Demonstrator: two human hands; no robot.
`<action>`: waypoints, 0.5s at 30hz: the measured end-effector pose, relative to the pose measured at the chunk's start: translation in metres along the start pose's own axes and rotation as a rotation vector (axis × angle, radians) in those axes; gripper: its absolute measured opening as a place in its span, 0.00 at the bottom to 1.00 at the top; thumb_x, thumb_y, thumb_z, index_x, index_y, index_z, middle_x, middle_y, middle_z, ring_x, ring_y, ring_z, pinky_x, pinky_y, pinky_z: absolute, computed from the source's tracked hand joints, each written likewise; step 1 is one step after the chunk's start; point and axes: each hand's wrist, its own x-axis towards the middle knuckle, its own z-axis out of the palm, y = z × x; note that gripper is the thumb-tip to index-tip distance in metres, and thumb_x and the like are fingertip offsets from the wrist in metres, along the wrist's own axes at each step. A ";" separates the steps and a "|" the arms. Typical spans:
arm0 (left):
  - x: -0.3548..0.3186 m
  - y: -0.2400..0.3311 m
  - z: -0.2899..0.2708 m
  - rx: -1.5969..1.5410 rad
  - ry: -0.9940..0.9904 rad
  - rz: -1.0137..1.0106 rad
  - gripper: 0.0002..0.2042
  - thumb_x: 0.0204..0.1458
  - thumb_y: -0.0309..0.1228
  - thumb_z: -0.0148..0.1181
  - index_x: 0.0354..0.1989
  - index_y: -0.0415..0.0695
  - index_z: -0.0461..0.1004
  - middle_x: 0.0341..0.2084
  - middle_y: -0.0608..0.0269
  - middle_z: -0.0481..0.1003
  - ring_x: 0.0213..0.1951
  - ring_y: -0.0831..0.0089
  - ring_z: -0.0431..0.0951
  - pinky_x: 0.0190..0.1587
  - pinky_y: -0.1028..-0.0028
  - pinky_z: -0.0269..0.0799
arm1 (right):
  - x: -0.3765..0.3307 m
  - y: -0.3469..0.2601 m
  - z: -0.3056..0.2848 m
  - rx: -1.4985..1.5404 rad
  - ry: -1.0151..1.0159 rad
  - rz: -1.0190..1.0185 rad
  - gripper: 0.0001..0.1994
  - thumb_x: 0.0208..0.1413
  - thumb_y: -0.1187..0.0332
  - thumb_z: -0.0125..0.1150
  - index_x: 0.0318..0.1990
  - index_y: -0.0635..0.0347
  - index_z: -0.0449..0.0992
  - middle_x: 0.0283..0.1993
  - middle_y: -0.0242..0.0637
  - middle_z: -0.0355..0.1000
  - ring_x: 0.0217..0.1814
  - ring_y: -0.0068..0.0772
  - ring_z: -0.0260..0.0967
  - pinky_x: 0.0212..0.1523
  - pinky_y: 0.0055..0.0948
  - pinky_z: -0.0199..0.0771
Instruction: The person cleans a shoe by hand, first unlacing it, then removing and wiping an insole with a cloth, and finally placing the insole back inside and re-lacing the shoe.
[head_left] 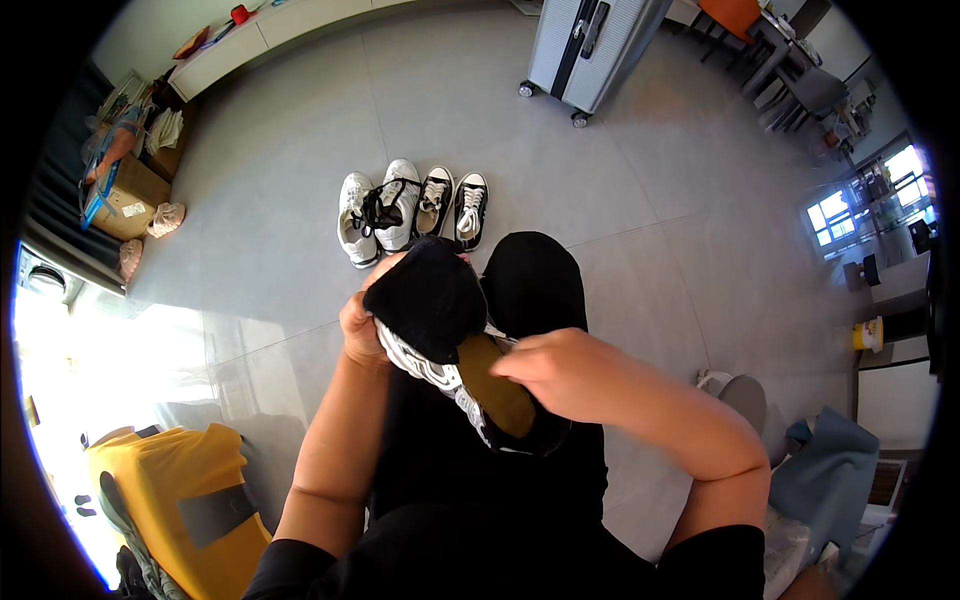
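Note:
Over my lap is a white and black sneaker [420, 362], tilted, with an olive-brown insole [495, 390] showing in it. My left hand [365, 325] is closed around the sneaker's left side, thumb toward me. A black fabric piece [425, 300] covers the far part of the shoe beside that hand; whether it is the shoe's tongue or a separate cloth, I cannot tell. My right hand [545, 370], slightly blurred, has its fingers curled together over the insole's right edge. What those fingers pinch, if anything, is hidden.
White sneakers with black laces [398, 205] and black canvas shoes [470, 210] stand on the grey tiles beyond my knees. A silver suitcase [575, 50] is farther off. A yellow-covered piece of furniture [170, 500] sits at lower left, a cardboard box [135, 200] at far left.

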 end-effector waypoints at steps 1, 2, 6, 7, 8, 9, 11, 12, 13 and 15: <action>0.005 0.007 0.016 0.044 -0.087 0.004 0.47 0.36 0.58 0.63 0.58 0.30 0.60 0.57 0.34 0.62 0.56 0.46 0.68 0.56 0.53 0.68 | -0.012 0.000 -0.008 0.044 0.002 0.023 0.13 0.44 0.80 0.56 0.40 0.64 0.76 0.34 0.41 0.74 0.30 0.41 0.74 0.28 0.30 0.75; 0.006 0.011 0.028 0.024 -0.144 0.016 0.44 0.39 0.57 0.63 0.55 0.28 0.63 0.55 0.33 0.63 0.55 0.44 0.69 0.56 0.50 0.68 | -0.021 -0.001 -0.014 0.087 0.004 0.040 0.14 0.44 0.80 0.56 0.41 0.63 0.76 0.35 0.39 0.74 0.30 0.40 0.74 0.28 0.30 0.74; 0.018 0.003 0.030 0.043 -0.319 0.172 0.37 0.45 0.51 0.63 0.51 0.27 0.67 0.54 0.33 0.64 0.56 0.44 0.68 0.56 0.44 0.66 | -0.042 -0.018 -0.022 -0.029 -0.127 0.046 0.12 0.44 0.79 0.56 0.39 0.63 0.77 0.35 0.38 0.74 0.30 0.38 0.73 0.27 0.30 0.74; 0.019 0.005 0.030 0.030 -0.314 0.124 0.38 0.44 0.52 0.63 0.53 0.27 0.66 0.55 0.33 0.63 0.58 0.44 0.66 0.56 0.45 0.66 | -0.044 -0.020 -0.017 -0.080 -0.153 0.020 0.08 0.43 0.78 0.57 0.34 0.63 0.76 0.31 0.38 0.72 0.28 0.39 0.73 0.26 0.31 0.75; 0.019 0.006 0.030 0.018 -0.309 0.076 0.39 0.44 0.52 0.62 0.54 0.28 0.65 0.55 0.33 0.62 0.59 0.44 0.64 0.57 0.46 0.66 | -0.045 -0.019 -0.010 -0.131 -0.180 -0.007 0.05 0.42 0.76 0.57 0.29 0.62 0.75 0.27 0.39 0.70 0.25 0.39 0.72 0.26 0.32 0.75; 0.019 0.006 0.030 0.007 -0.302 0.029 0.40 0.44 0.53 0.62 0.55 0.28 0.64 0.56 0.33 0.62 0.60 0.44 0.62 0.57 0.47 0.66 | -0.046 -0.017 0.000 -0.182 -0.208 -0.034 0.02 0.41 0.75 0.58 0.25 0.62 0.75 0.23 0.39 0.68 0.23 0.40 0.71 0.25 0.33 0.75; 0.025 0.001 0.031 0.001 -0.233 -0.023 0.44 0.43 0.55 0.62 0.60 0.31 0.59 0.59 0.35 0.60 0.61 0.45 0.61 0.58 0.50 0.65 | -0.041 -0.005 0.026 -0.223 -0.263 -0.088 0.01 0.40 0.75 0.59 0.21 0.62 0.75 0.23 0.40 0.70 0.24 0.42 0.73 0.24 0.36 0.75; 0.027 -0.005 0.032 0.006 -0.172 0.005 0.47 0.42 0.56 0.61 0.63 0.32 0.55 0.62 0.40 0.58 0.59 0.47 0.65 0.58 0.53 0.65 | -0.037 0.001 0.035 -0.208 -0.315 -0.089 0.02 0.40 0.75 0.59 0.21 0.62 0.75 0.23 0.40 0.70 0.25 0.43 0.73 0.25 0.37 0.76; 0.026 -0.009 0.030 -0.007 -0.088 -0.007 0.44 0.45 0.55 0.58 0.63 0.33 0.56 0.61 0.43 0.60 0.58 0.51 0.67 0.60 0.56 0.64 | -0.033 0.003 0.040 -0.194 -0.367 -0.092 0.02 0.40 0.75 0.59 0.20 0.62 0.75 0.24 0.41 0.71 0.26 0.44 0.74 0.26 0.37 0.76; 0.025 -0.009 0.021 -0.021 0.080 -0.091 0.38 0.51 0.53 0.53 0.62 0.34 0.58 0.58 0.46 0.65 0.57 0.56 0.69 0.60 0.60 0.65 | -0.020 0.006 0.038 -0.162 -0.451 -0.042 0.02 0.41 0.76 0.58 0.22 0.63 0.76 0.26 0.42 0.72 0.29 0.45 0.75 0.28 0.38 0.76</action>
